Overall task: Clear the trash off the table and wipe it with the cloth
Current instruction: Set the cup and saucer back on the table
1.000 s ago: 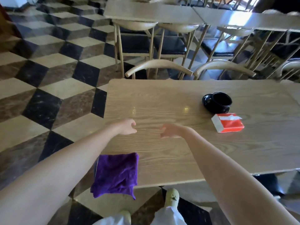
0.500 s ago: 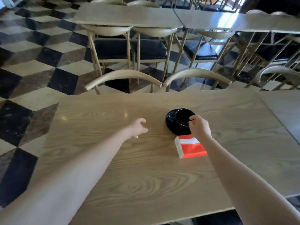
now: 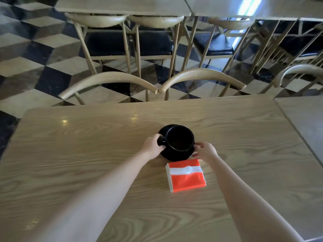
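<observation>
Left hand (image 3: 152, 145) is curled around the left side of the black cup (image 3: 180, 139), fingers wrapped at the little handle, so it's closed on the cup. Right hand (image 3: 206, 151) is on the other side, fingers spread a bit, with the fingertips (image 3: 197, 145) touching the cup's right wall and the edge of the black saucer (image 3: 174, 155) under it. Can't really tell if that one has a proper grip or is just resting against it, the fingers look loosely parted.

The cup sits on the saucer right between the two hands, and the saucer is flat on the wooden worktop (image 3: 87, 154). Inside of the cup is too dark to make anything out.

Just on the near side of the right hand, pretty much touching the saucer's edge, there's an orange tissue pack (image 3: 186, 179) with a white strip across the top, lying flat. The right wrist passes just over its far corner.

Past the hands, on the far side of the worktop, two curved wooden chair backs (image 3: 111, 80) are tucked in side by side, almost touching each other. Beyond those, more chairs with dark seat cushions (image 3: 104, 43) and another long table (image 3: 122, 6), all on a checkered floor (image 3: 35, 58). A second worktop (image 3: 302, 119) butts up well off to the right of the right hand.
</observation>
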{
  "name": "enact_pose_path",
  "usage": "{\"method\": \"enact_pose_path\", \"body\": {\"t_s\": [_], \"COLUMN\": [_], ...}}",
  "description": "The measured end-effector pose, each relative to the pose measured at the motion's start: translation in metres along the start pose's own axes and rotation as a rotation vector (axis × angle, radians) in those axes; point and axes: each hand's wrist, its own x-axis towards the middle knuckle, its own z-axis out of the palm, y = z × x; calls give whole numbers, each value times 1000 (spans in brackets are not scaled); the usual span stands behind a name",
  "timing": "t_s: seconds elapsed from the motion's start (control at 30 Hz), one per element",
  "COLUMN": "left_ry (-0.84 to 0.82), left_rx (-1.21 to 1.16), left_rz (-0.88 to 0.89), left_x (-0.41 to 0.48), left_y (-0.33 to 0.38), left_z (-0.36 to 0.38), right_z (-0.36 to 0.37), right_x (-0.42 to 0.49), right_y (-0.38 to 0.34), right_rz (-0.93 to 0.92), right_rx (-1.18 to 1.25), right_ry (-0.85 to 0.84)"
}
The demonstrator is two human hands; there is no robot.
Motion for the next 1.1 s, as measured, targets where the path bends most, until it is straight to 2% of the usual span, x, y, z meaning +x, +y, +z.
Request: {"method": "enact_pose_path", "body": {"t_s": [0.1,0.2,0.57,0.73,0.83,1.1], "left_ry": [88,101,176,262,283,367], "left_rx": [-38,-60,-226,-310,-399,-354], "left_rz": [0,24,12,31,5,-101], "left_x": [6,5,-10,-23,-27,-43], "left_y": [-2,-5,-51,-90,-119,-211], "left_z": [4,2,-52,-107,-145,-254], "right_z": [6,6,52,106,146,268], "right_x": [7,9,-9,-19,-25,-49], "right_y": [2,3,-41,-86,-114,-192], "right_rz": [19,16,-153,-231,-202,-185], "right_rx": [37,41,8,29,96,177], "right_ry": [-5,56,107,14,-66,-203]}}
